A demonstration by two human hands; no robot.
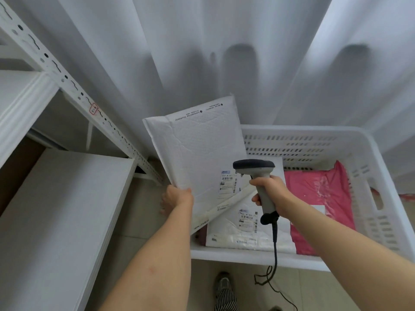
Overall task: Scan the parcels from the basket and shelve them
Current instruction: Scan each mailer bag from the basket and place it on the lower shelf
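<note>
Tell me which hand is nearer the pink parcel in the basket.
Right. The right hand, holding the scanner, is just left of the pink parcel. The left hand, holding the white mailer, is farther left, outside the basket.

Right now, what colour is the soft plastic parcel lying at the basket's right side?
Pink, seen best in the head view.

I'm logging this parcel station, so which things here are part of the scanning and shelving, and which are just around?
Job: white padded mailer in left hand; scanner in right hand; basket; white parcel; pink parcel; shelf.
Around: curtain; shoe.
</note>
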